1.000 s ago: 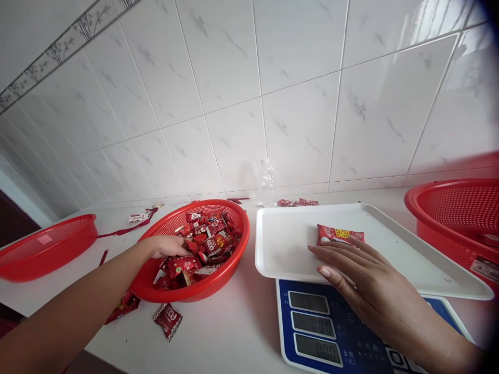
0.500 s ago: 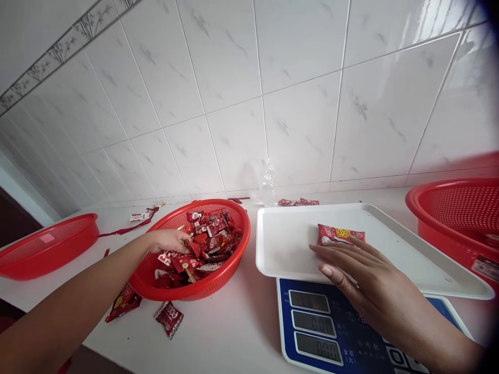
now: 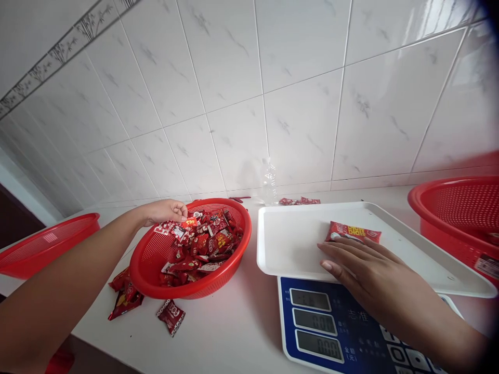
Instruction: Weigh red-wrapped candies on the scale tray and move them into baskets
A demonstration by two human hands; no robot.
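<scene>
My left hand [image 3: 166,211] is raised over the far left rim of a red mesh basket [image 3: 150,259] full of red snack packets [image 3: 202,241]. Its fingers pinch a red-and-white packet [image 3: 170,227] that hangs just above the pile. My right hand [image 3: 360,265] lies flat with fingers stretched out on a white tray [image 3: 288,244], which sits on a blue-faced scale [image 3: 323,327]. One red packet [image 3: 353,232] lies on the tray, touching my right fingertips.
Two more red baskets stand at the far left [image 3: 47,246] and far right [image 3: 456,213]. Loose packets [image 3: 146,306] lie on the white counter in front of the middle basket. A clear bottle [image 3: 268,182] and a few packets [image 3: 298,201] sit by the tiled wall.
My left hand rose out of the basket's pile toward the far rim, lifting a packet with it. My right hand stayed flat on the tray beside its packet.
</scene>
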